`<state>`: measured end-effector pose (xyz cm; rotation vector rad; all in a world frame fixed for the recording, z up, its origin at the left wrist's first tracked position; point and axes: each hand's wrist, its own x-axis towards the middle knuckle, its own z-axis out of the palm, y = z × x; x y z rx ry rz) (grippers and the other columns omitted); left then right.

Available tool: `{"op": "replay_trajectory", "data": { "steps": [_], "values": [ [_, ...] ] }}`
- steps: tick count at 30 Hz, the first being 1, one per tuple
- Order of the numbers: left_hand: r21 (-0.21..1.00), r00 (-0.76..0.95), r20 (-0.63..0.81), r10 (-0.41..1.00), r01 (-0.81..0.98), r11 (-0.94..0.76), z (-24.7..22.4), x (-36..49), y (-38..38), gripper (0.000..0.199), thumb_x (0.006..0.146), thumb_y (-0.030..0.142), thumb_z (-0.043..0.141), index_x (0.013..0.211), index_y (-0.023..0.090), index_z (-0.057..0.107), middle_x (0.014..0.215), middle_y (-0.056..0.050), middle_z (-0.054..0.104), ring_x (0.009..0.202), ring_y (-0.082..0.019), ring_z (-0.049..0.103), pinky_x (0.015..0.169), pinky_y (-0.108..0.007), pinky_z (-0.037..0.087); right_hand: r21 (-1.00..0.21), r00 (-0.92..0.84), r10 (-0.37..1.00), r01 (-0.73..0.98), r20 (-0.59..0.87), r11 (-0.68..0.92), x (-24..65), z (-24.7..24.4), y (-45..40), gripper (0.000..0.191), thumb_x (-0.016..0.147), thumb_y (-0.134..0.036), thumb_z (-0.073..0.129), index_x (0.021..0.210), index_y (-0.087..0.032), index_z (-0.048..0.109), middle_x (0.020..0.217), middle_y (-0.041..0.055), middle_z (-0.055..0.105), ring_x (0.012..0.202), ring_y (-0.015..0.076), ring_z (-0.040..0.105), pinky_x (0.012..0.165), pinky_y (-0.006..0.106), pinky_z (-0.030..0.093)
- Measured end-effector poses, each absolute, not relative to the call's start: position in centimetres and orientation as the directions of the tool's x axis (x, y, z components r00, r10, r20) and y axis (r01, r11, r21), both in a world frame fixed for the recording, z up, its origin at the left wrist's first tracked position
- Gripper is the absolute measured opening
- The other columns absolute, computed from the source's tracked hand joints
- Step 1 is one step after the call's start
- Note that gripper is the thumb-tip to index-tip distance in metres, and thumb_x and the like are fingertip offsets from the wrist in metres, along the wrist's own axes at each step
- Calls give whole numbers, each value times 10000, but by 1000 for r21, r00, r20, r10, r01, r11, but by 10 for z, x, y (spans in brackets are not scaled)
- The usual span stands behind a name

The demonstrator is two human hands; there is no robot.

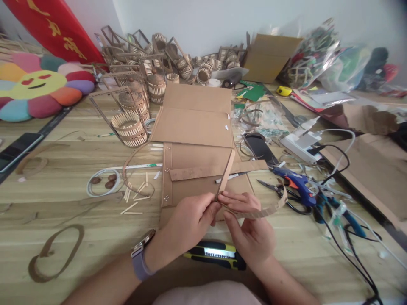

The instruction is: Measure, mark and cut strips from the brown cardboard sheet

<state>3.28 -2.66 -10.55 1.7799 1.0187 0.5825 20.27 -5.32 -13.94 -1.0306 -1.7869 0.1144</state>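
A narrow brown cardboard strip (227, 171) rises from between my fingertips, and a curved length of it bends away to the right. My left hand (193, 218), with a watch on the wrist, pinches the strip at its bend. Against the same spot, my right hand (251, 224) is closed on the strip, its fingers pressed along the curved part. Both hands nearly touch above the flat cardboard sheets (197, 127). Just below them lies a yellow and black cutter (216, 255). The fingertips hide exactly how the strip is folded.
Small stick baskets (129, 127) crowd the back left. Short sticks (135, 195) and a white ring (103, 183) lie left of the cardboard. A blue glue gun (295, 186), pliers (270, 186), cables and a power strip (302, 144) occupy the right.
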Motion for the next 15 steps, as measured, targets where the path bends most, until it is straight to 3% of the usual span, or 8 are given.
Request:
{"op": "replay_trajectory", "data": {
  "steps": [4,7,15],
  "values": [
    [883,526,-38,850,416,-217,-105,33,-27,315,993,303,379,702,201,444,639,16,561,587,-136,527,574,-242,320,-409,-126,657,692,743,595,202,-134,-50,156,884,-136,642,978,-247,585,947,34,768,934,223,725,823,410,484],
    [867,521,-13,853,431,-250,-106,33,-28,324,989,286,384,677,203,416,606,24,522,565,-132,493,559,-245,296,-398,-113,659,718,743,572,201,-134,-52,153,905,-120,604,979,-253,590,918,13,775,894,204,732,861,408,451],
    [821,595,121,795,390,-417,-112,32,-27,281,968,224,405,689,198,403,649,17,503,636,-135,473,621,-242,314,-669,81,783,579,616,466,198,-137,-56,111,963,-180,529,968,-252,614,862,-1,779,886,196,735,927,409,449]
  ]
}}
